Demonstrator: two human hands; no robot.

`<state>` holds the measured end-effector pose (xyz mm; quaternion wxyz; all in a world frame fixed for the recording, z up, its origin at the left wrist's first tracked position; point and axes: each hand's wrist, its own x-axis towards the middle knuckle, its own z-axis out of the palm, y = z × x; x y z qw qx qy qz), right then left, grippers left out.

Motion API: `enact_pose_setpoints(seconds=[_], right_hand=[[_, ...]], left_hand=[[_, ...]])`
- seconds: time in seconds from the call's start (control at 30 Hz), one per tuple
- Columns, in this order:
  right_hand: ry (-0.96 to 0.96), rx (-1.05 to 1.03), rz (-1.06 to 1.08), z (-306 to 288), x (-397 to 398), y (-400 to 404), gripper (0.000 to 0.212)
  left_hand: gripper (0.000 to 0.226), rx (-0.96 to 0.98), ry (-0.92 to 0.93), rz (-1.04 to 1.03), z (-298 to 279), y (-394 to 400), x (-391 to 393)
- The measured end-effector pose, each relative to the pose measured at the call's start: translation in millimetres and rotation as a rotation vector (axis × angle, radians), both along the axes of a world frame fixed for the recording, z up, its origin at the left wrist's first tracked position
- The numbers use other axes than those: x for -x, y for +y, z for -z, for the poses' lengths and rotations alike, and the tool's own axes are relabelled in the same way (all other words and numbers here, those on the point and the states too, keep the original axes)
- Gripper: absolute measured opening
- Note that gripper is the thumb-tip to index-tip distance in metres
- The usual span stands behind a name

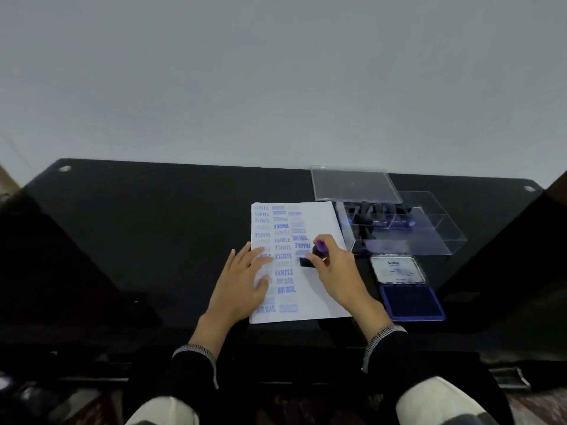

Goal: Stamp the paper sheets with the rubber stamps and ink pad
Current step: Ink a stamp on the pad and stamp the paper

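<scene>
- I see the paper sheet (319, 302) on the table (153, 228), right of centre.
- My left hand (242, 283) rests on the sheet's left side; my right hand (337, 268) holds a rubber stamp (316, 254) over its right half.
- The ink pad (411, 302) lies just right of the sheet, its lid (397, 268) open behind it.
- Behind the pad stands the stamp box (429, 231) with stamps inside; the box lid (352, 184) leans behind that.

A big shiny black glass table (153, 240) lies under the fingers. Two small round silver caps sit at its far corners, one far off to the left of the fingers (64, 169) and one far off to the right (529, 188). Behind the table, well past the fingertips, stands a plain pale grey wall (276, 72). A flat see-through plastic lid (352, 184) lies beyond the fingers, to the right.
</scene>
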<state>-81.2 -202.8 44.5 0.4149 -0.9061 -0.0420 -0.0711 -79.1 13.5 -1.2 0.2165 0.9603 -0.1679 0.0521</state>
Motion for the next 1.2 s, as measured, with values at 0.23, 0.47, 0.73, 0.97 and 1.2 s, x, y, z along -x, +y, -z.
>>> enact_pose_setpoints(seconds=[0.23, 0.47, 0.73, 0.97, 1.2], right_hand=[[-0.038, 0.192, -0.041, 6.3, -3.5, 8.8, 0.016], [-0.026, 0.230, -0.042, 6.8, -4.3, 12.5, 0.019], [-0.039, 0.237, -0.046, 6.6, -4.6, 14.9, 0.018], [-0.039, 0.253, -0.053, 7.4, -4.8, 14.5, 0.019], [-0.029, 0.271, -0.064, 8.7, -4.7, 14.6, 0.022]], left_hand=[[0.041, 0.042, -0.041, 0.110, 2.3, -4.7, -0.3], [0.053, -0.016, -0.076, 0.100, 7.2, -9.9, -4.6], [0.052, -0.079, -0.156, 0.112, 12.1, -10.0, -4.9], [0.050, -0.094, -0.138, 0.118, 10.7, -9.8, -3.8], [0.048, -0.100, -0.122, 0.115, 10.8, -9.6, -4.2]])
